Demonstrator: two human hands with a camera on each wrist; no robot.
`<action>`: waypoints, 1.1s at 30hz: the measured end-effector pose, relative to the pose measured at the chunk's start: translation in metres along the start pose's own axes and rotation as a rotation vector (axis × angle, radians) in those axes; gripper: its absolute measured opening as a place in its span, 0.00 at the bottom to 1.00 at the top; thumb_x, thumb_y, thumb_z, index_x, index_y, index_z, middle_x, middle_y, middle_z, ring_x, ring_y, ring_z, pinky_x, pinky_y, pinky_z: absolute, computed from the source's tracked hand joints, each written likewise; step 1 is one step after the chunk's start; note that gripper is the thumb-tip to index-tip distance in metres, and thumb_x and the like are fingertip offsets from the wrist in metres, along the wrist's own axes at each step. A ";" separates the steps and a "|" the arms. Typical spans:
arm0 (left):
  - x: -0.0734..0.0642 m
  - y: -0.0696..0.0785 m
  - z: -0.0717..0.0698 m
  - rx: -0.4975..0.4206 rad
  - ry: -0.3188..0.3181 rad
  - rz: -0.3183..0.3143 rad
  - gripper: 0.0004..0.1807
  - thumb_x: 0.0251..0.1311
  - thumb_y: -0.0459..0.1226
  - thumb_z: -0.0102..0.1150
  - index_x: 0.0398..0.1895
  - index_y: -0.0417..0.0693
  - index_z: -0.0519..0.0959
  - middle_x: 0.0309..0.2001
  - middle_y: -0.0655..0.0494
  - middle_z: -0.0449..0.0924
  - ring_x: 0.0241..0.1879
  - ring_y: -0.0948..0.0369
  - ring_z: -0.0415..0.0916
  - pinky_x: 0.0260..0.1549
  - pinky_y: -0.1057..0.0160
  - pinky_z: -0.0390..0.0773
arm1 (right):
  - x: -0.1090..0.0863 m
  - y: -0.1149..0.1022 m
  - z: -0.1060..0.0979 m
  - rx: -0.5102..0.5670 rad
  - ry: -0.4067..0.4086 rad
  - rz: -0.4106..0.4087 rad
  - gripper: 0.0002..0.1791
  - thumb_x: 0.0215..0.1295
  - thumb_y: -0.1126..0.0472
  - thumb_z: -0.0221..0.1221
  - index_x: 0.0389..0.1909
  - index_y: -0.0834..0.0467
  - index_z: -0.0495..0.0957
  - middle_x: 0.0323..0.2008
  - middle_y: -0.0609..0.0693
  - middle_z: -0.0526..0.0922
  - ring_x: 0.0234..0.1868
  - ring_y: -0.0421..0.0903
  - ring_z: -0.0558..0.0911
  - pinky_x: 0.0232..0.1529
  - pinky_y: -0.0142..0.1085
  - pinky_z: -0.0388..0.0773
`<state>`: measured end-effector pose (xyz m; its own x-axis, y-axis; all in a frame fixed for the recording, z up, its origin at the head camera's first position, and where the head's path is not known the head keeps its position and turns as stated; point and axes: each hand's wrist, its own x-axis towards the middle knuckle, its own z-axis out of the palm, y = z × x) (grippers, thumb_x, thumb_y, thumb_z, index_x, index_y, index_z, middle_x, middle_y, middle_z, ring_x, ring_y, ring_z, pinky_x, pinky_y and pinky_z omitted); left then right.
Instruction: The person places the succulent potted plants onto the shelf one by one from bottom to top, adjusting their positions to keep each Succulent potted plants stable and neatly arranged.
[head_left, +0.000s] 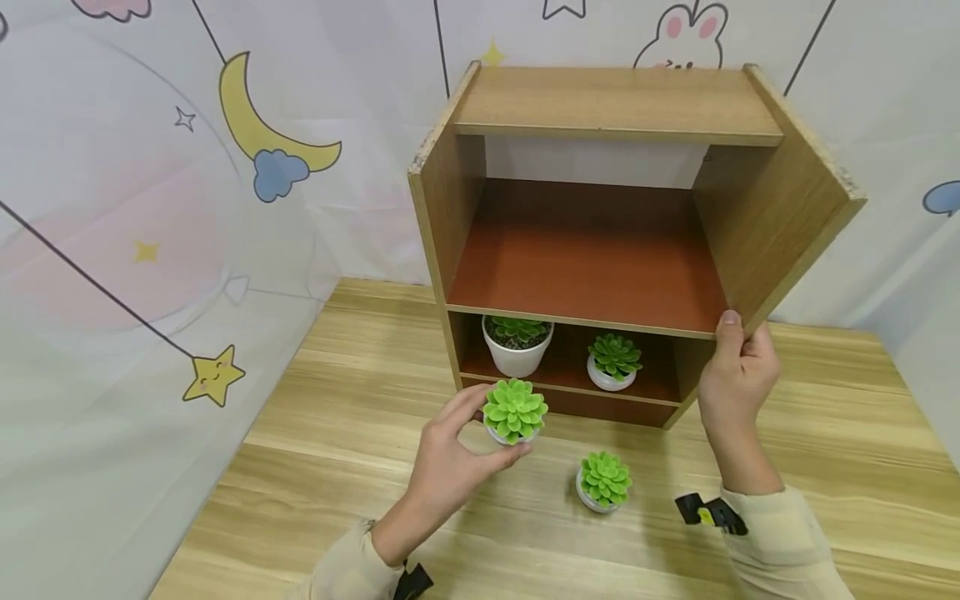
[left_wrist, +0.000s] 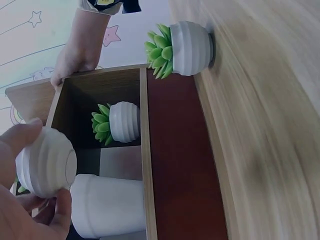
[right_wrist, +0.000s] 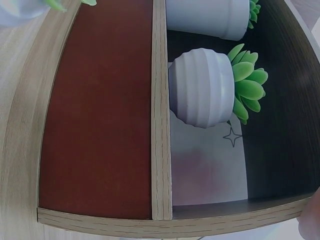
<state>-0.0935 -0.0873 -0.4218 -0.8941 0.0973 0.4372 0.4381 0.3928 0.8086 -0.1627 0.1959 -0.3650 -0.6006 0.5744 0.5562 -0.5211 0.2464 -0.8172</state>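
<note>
My left hand [head_left: 450, 458] holds a small potted succulent [head_left: 514, 412] by its ribbed white pot, thumb on one side and fingers on the other, in front of the wooden shelf unit [head_left: 585, 321]. In the left wrist view that pot [left_wrist: 47, 162] appears with its base turned to the camera. With my right hand [head_left: 738, 383] I grip the front edge of the unit's right side panel, at the level of the middle board. On the lower shelf stand a larger white potted plant [head_left: 517, 346] at left and a small succulent [head_left: 613, 360] to its right.
Another small succulent [head_left: 603, 481] stands on the wood-grain table [head_left: 337, 467] before the unit. Above the lower shelf is the upper compartment with a reddish-brown board [head_left: 592, 258]. A patterned cloth [head_left: 360, 100] hangs behind and at the left.
</note>
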 end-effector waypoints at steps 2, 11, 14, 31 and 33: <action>0.000 0.001 0.000 -0.003 0.021 -0.003 0.38 0.40 0.45 0.82 0.60 0.52 0.78 0.57 0.64 0.75 0.47 0.64 0.75 0.46 0.55 0.77 | 0.000 0.000 0.000 0.002 -0.001 0.000 0.14 0.72 0.68 0.51 0.32 0.78 0.74 0.25 0.41 0.74 0.31 0.36 0.71 0.34 0.28 0.67; 0.005 0.006 -0.002 0.030 0.103 -0.007 0.38 0.42 0.45 0.81 0.61 0.53 0.78 0.57 0.63 0.76 0.48 0.65 0.75 0.51 0.55 0.75 | -0.001 -0.004 0.001 0.000 0.006 0.002 0.14 0.72 0.69 0.51 0.30 0.76 0.75 0.25 0.42 0.74 0.31 0.37 0.71 0.34 0.28 0.67; 0.006 0.009 -0.002 0.039 0.123 -0.024 0.38 0.41 0.46 0.81 0.60 0.53 0.79 0.58 0.62 0.75 0.48 0.64 0.75 0.54 0.53 0.72 | 0.000 -0.005 0.002 -0.006 0.007 0.006 0.14 0.72 0.69 0.51 0.28 0.76 0.72 0.22 0.42 0.71 0.29 0.37 0.70 0.33 0.28 0.65; 0.018 0.019 -0.004 0.056 0.193 -0.027 0.38 0.41 0.47 0.81 0.60 0.50 0.79 0.57 0.59 0.76 0.55 0.61 0.73 0.57 0.53 0.71 | 0.001 -0.001 0.002 -0.003 0.006 -0.001 0.16 0.72 0.68 0.51 0.23 0.72 0.69 0.20 0.43 0.67 0.27 0.37 0.68 0.31 0.28 0.62; 0.020 0.020 -0.004 0.050 0.199 -0.022 0.38 0.41 0.47 0.81 0.60 0.50 0.79 0.57 0.59 0.76 0.53 0.62 0.74 0.55 0.55 0.73 | 0.001 -0.001 0.002 -0.001 0.008 -0.001 0.16 0.72 0.69 0.51 0.23 0.72 0.69 0.20 0.43 0.67 0.27 0.37 0.68 0.30 0.28 0.62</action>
<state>-0.1027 -0.0810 -0.3955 -0.8651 -0.0924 0.4930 0.4094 0.4377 0.8005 -0.1640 0.1950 -0.3637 -0.5956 0.5801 0.5557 -0.5208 0.2479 -0.8169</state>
